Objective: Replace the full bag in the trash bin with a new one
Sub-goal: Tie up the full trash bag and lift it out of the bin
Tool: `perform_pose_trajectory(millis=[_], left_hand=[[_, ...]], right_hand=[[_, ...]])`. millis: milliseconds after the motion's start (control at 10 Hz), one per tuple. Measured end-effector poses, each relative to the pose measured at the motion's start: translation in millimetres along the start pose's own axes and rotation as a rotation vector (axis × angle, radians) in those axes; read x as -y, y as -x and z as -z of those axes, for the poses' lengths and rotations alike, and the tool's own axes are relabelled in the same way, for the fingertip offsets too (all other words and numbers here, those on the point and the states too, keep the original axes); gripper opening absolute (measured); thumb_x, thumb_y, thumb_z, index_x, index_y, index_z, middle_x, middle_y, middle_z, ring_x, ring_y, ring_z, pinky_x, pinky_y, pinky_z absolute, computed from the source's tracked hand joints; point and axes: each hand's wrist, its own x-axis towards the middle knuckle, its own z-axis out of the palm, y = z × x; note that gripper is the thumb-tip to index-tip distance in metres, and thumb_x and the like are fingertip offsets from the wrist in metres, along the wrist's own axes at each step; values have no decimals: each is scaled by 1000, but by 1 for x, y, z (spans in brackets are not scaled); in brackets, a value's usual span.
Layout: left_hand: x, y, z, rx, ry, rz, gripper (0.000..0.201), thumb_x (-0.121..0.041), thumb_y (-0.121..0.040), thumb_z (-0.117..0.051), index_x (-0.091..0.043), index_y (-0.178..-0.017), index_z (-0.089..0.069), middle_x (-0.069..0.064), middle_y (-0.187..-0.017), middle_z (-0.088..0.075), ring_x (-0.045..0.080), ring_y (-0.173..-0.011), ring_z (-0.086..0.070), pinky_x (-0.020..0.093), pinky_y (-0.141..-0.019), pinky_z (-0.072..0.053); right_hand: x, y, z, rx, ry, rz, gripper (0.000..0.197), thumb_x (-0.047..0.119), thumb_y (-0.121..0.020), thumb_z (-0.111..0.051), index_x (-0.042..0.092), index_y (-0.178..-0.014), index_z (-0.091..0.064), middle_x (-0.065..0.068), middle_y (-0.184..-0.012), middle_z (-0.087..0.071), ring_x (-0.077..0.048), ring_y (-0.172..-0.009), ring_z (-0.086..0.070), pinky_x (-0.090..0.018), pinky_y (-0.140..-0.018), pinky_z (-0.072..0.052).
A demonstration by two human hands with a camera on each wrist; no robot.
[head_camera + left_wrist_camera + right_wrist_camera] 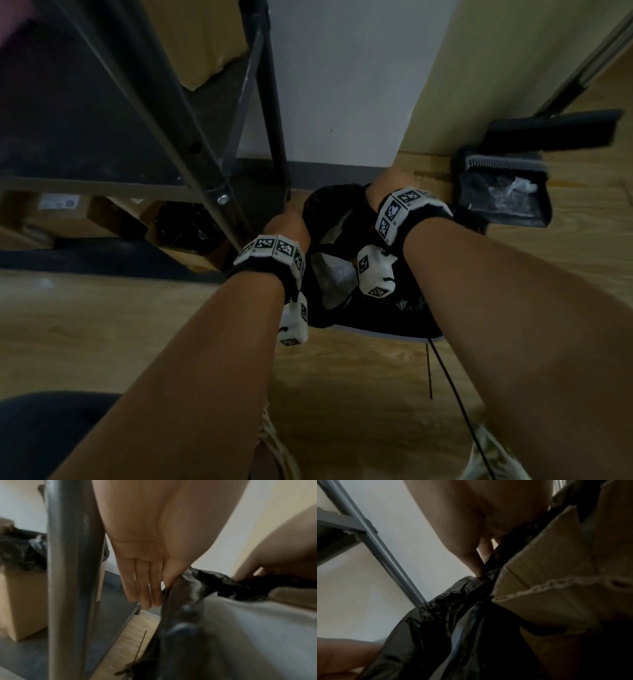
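step: freeing the black bag (329, 212) edge from the rim of the trash bin (383, 330), judged from both hands at the bag mouth
bin place: on the wooden floor (137, 325), near the wall, just right of the metal shelf leg (219, 192); dustpan (503, 195) and brush (551, 135) just to its right
bag contents: pale paper or plastic shows inside; cardboard (547, 574) sits against the liner in the right wrist view; looks full
left hand (145, 566): at the left rim; fingers (145, 588) straight and pointing down outside the bag, thumb pressed against the black film, so a light thumb-to-finger nip on the edge, not a fist
right hand (481, 524): at the far right rim; fingertips dip into the fold of black film; looks like a pinch, but fingers mostly hidden, so grip not certain
how to do it well: gather more film into each hand before lifting; thin edge nips likely tear or slip
lift: peel the edge off the rim all round first, then draw both sides together to the middle and pull straight up
watch: shelf leg is close to the left hand, keep the bag off it; cardboard corners may snag or puncture the film
new bag: not visible in any view
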Motion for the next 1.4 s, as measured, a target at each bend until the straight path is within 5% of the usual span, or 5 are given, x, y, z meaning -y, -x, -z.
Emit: perform_pose_trajectory(millis=[400, 900, 1000, 1200, 1400], left_hand=[[-10, 39, 20, -136, 200, -30, 29, -8, -94, -41, -4, -121, -53, 17, -121, -59, 33, -113, -57, 36, -92, -47], [-14, 112, 20, -345, 293, -146, 31, -6, -84, -52, -17, -113, -59, 7, -105, -68, 25, -104, -62, 27, -82, -46], [-17, 120, 11, -342, 336, -142, 23, -19, -87, -57, -16, -110, -59, 9, -101, -69, 26, -100, -63, 28, -82, -48], [-6, 126, -5, -536, 279, -34, 26, -9, -95, -42, -3, -115, -58, 19, -121, -55, 34, -112, -53, 36, -95, -41], [-11, 133, -19, -247, 303, 133, 34, -9, -102, -31, 7, -130, -43, 24, -134, -48, 36, -123, -48, 37, -100, -39]], right_hand=[[26, 23, 18, -93, -250, 119, 26, 16, -91, -47, 17, -113, -61, -8, -119, -63, -28, -115, -57, -38, -101, -43], [-34, 88, 45, -234, -51, 73, 24, 6, -93, -46, 5, -106, -66, -15, -113, -65, -31, -104, -62, -37, -89, -49], [-50, 106, 42, -316, -59, 67, 28, 6, -90, -49, 9, -112, -66, -13, -120, -62, -30, -110, -59, -34, -89, -48], [-88, 131, 25, -458, -62, -21, 50, 20, -87, -59, 8, -132, -42, -18, -138, -40, -37, -128, -37, -45, -104, -33], [-127, 136, 13, -314, -194, -95, 74, 26, -88, -61, 12, -148, -19, -21, -143, -33, -41, -130, -38, -49, -107, -37]])
